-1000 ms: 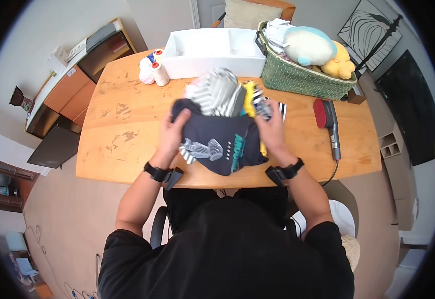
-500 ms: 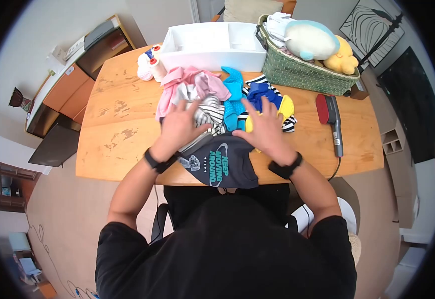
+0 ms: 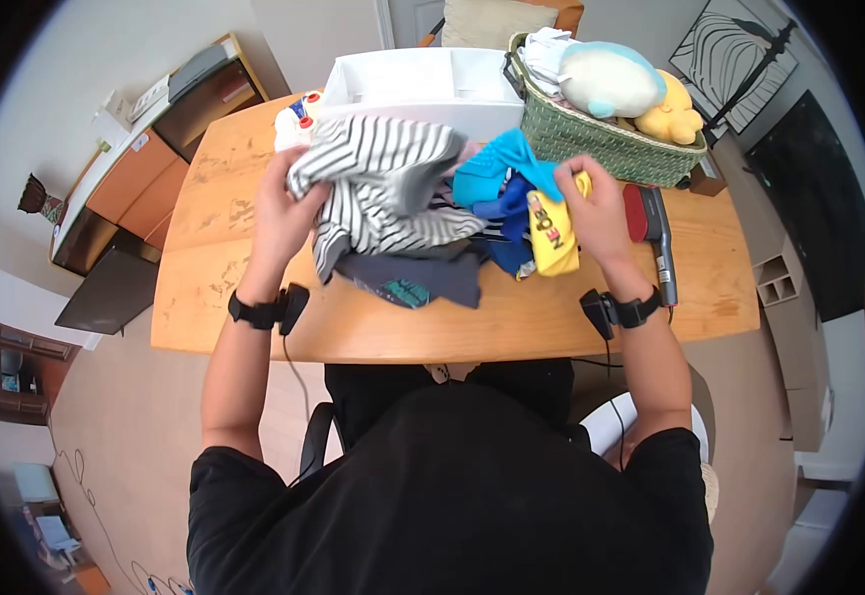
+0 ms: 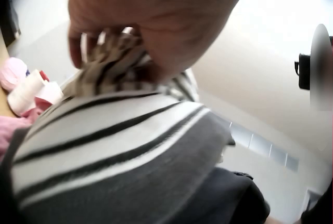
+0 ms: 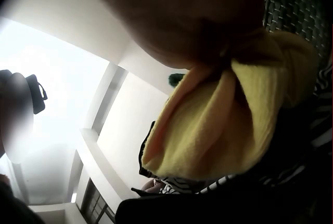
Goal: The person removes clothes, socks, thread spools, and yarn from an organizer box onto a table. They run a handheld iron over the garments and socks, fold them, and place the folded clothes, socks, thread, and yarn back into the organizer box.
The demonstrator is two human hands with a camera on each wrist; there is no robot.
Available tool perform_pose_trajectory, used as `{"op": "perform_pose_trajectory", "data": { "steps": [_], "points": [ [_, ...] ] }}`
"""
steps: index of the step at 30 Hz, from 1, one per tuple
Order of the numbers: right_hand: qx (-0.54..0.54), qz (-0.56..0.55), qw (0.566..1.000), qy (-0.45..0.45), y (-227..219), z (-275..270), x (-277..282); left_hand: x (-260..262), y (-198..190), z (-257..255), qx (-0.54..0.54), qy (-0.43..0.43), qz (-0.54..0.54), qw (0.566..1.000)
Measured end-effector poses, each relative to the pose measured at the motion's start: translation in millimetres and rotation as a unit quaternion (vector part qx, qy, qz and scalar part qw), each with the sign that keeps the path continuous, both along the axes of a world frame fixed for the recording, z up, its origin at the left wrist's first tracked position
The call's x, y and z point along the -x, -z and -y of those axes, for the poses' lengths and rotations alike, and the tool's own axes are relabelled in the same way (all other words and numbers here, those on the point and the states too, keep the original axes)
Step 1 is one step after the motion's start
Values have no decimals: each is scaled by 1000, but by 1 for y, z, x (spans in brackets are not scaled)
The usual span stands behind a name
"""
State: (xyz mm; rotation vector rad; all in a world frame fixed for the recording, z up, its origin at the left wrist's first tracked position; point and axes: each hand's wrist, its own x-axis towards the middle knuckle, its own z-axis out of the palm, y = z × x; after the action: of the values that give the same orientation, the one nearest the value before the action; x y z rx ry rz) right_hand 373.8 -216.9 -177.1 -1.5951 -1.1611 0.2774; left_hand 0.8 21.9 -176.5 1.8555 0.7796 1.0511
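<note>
Nearest the front edge of the wooden table (image 3: 353, 332), and apart from it, a dark grey cloth garment with teal lettering (image 3: 457, 278) pokes out from under a white-and-black striped cloth garment (image 3: 383, 188). Fingers and thumb of the left hand (image 3: 284, 203) are clasped round the striped one, bunching its cloth on the left of the pile. Over on the right, the right hand (image 3: 599, 210) pinches a yellow cloth garment with dark lettering (image 3: 549, 243), which hangs from the fingertips. Between the hands are a turquoise cloth garment (image 3: 492, 174) and a royal-blue cloth piece (image 3: 512, 210). Towards the table's right edge lies a dark handheld appliance with a red head (image 3: 663, 248). Farther back, a white divided box (image 3: 497, 121) stands at the far edge, beside a green woven basket (image 3: 601, 149) with plush toys (image 3: 613, 79) inside
</note>
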Motion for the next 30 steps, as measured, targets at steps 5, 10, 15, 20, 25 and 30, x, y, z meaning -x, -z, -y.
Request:
{"op": "perform_pose_trajectory", "data": {
  "steps": [5, 10, 15, 20, 25, 30],
  "points": [
    [156, 252, 951, 86, 70, 30, -13, 15, 52, -11, -252, -86, -197, 944],
    [317, 245, 912, 88, 64, -25, 45, -65, 72, -12, -184, -51, -448, 873],
    [45, -91, 993, -54, 136, -91, 37, -104, 64, -9, 22, 67, -245, 967],
    [-112, -492, 856, -113, 27, -65, 51, -85, -9, 17, 150, 111, 110, 976],
    [-81, -440, 887, -115, -23, -19, 16, -41, -41, 23, 272, 154, 175, 934],
    [171, -32, 985, -2, 46, 64, -20, 45, 49, 16, -10, 34, -132, 991]
  ]
}}
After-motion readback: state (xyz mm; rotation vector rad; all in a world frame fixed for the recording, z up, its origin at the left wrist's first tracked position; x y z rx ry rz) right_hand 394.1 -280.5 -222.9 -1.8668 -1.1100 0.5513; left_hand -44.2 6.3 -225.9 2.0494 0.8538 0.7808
